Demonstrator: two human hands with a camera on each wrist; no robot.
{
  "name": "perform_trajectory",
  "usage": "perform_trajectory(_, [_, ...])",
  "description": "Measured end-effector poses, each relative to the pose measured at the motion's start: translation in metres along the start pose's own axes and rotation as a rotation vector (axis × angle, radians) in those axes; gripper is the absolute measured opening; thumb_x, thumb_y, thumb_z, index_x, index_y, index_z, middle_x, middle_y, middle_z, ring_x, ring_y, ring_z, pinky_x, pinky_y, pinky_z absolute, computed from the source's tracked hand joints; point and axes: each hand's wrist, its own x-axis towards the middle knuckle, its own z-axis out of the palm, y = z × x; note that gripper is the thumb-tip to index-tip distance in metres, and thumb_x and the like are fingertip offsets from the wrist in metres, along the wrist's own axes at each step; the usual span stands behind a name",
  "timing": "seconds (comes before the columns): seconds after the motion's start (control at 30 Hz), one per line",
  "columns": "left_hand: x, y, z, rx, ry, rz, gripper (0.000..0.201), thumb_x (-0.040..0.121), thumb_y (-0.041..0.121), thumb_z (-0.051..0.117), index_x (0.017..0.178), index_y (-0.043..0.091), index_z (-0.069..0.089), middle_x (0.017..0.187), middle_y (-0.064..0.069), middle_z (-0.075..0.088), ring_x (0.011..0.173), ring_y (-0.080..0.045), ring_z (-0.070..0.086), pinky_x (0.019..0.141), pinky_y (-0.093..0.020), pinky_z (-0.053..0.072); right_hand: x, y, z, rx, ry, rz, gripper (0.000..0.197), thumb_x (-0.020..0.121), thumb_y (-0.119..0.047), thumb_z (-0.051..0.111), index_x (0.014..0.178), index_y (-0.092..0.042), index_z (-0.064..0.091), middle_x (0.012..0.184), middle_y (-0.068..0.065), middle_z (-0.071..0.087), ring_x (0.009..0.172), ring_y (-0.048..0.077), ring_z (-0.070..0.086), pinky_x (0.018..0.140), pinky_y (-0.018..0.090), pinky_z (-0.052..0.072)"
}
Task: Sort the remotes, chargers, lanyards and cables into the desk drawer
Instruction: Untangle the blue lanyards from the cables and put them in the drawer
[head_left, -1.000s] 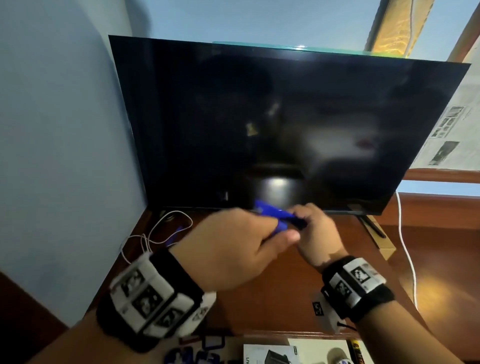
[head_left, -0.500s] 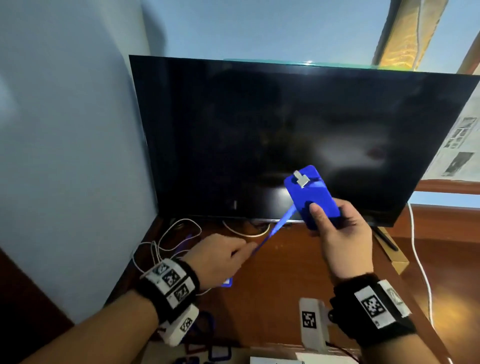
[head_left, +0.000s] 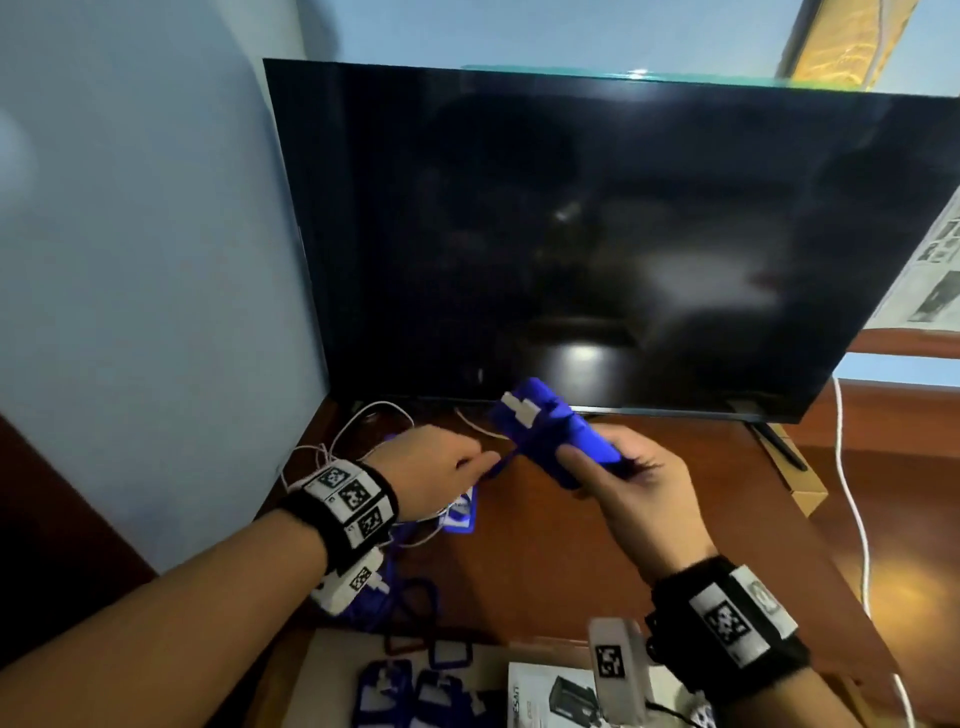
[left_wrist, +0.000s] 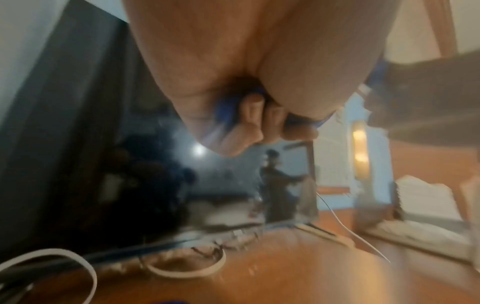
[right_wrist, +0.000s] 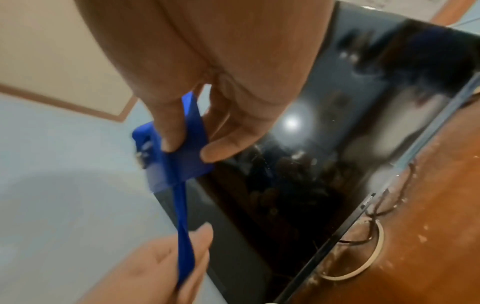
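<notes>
1. Brown wooden desk (head_left: 649, 525) with a dark television (head_left: 597, 234) standing at its back edge is what I see; I place everything from that television.
2. My right hand (head_left: 639, 488) is just in front of the television's lower edge, thumb and fingers pinched around a blue badge holder (head_left: 558, 434).
3. That holder is a flat, rounded blue sleeve with a small white clip at its far end, tilted up toward the screen.
4. A blue lanyard strap (right_wrist: 183, 222) runs from it, narrow and flat, to my left hand (head_left: 436, 470).
5. My left hand, below the television's left half, has its fingers curled around the strap.
6. Under that hand, white cables (head_left: 363, 431) loop on the desk by the television's left corner.
7. Nearest me, an open drawer (head_left: 332, 670) holds more blue badge holders (head_left: 410, 696).
</notes>
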Motion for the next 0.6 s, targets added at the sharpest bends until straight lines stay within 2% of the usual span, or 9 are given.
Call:
perform_trajectory(0.1, [-0.029,0.016,0.027,-0.091,-0.029,0.109,0.045,0.106,0.052,0.034,0.073,0.024,0.045,0.065,0.006,0.051,0.058,-0.007,0.045,0.063,-0.034,0.034,0.003,0.023,-0.004,-0.141,0.166,0.063,0.009,0.09,-0.017,0.078,0.095,-0.025,0.076,0.082,-0.009,0.075,0.072,0.007,0.066,0.07,0.029,0.054])
perform_trajectory(0.17, [-0.041,0.032,0.027,-0.192,0.052,0.19,0.044,0.105,0.056,0.033,0.078,0.025,0.048,0.067,0.007,0.051,0.06,-0.008,0.048,0.062,-0.036,0.039,0.0,0.041,-0.003,-0.302,0.157,0.09,0.009,0.089,-0.022,0.078,0.096,-0.026,0.075,0.082,-0.011,0.074,0.076,0.009,0.066,0.071,0.018,0.048])
perform_trajectory(0.23, [-0.042,0.046,0.014,-0.242,0.124,0.235,0.035,0.106,0.049,0.042,0.083,0.025,0.051,0.07,0.01,0.051,0.063,-0.008,0.049,0.063,-0.031,0.04,-0.009,0.054,0.003,-0.469,0.023,0.085,0.01,0.088,-0.025,0.078,0.098,-0.027,0.074,0.085,-0.014,0.07,0.077,0.005,0.063,0.068,0.006,0.039])
perform_trajectory(0.3, [-0.034,0.05,-0.001,-0.208,0.163,0.217,0.028,0.105,0.042,0.052,0.084,0.024,0.056,0.077,0.012,0.05,0.068,-0.006,0.048,0.066,-0.026,0.037,-0.02,0.056,0.012,-0.567,-0.212,0.046,0.013,0.089,-0.026,0.077,0.1,-0.031,0.074,0.086,-0.016,0.066,0.076,-0.002,0.058,0.068,0.008,0.038])
perform_trajectory(0.37, [-0.023,0.037,-0.007,-0.117,0.081,0.132,0.029,0.102,0.047,0.056,0.083,0.026,0.06,0.084,0.011,0.051,0.073,-0.006,0.05,0.07,-0.026,0.039,-0.031,0.05,0.021,-0.561,-0.426,0.013,0.012,0.088,-0.027,0.078,0.096,-0.035,0.074,0.085,-0.014,0.065,0.077,0.001,0.058,0.068,0.012,0.039])
perform_trajectory(0.43, [-0.018,0.012,0.001,-0.145,-0.03,0.027,0.033,0.095,0.057,0.062,0.078,0.029,0.064,0.086,0.01,0.058,0.077,-0.007,0.057,0.075,-0.031,0.046,-0.037,0.048,0.026,-0.475,-0.521,0.021,0.021,0.086,-0.026,0.08,0.088,-0.045,0.071,0.083,-0.013,0.067,0.077,0.006,0.061,0.068,0.014,0.041])
perform_trajectory(0.47, [-0.021,0.0,0.009,-0.257,-0.093,-0.024,0.035,0.092,0.058,0.066,0.076,0.027,0.067,0.084,0.009,0.063,0.077,-0.008,0.061,0.076,-0.033,0.05,-0.04,0.048,0.027,-0.404,-0.519,0.045,0.024,0.085,-0.024,0.082,0.087,-0.046,0.071,0.083,-0.012,0.07,0.077,0.006,0.063,0.069,0.013,0.042])
perform_trajectory(0.5, [-0.026,-0.011,0.02,-0.422,-0.146,-0.067,0.036,0.091,0.055,0.07,0.075,0.023,0.067,0.08,0.009,0.066,0.074,-0.009,0.063,0.076,-0.034,0.052,-0.043,0.05,0.027,-0.311,-0.497,0.08,0.022,0.084,-0.02,0.083,0.089,-0.04,0.075,0.083,-0.01,0.072,0.075,0.006,0.064,0.069,0.012,0.044])
perform_trajectory(0.6, [-0.052,-0.024,0.059,-1.08,-0.193,-0.189,0.018,0.093,0.014,0.074,0.077,0.01,0.068,0.074,0.001,0.067,0.066,-0.009,0.063,0.067,-0.026,0.054,-0.055,0.06,0.032,0.003,-0.42,0.226,0.014,0.082,-0.007,0.083,0.092,-0.016,0.079,0.079,-0.005,0.074,0.069,0.004,0.064,0.067,0.018,0.049])
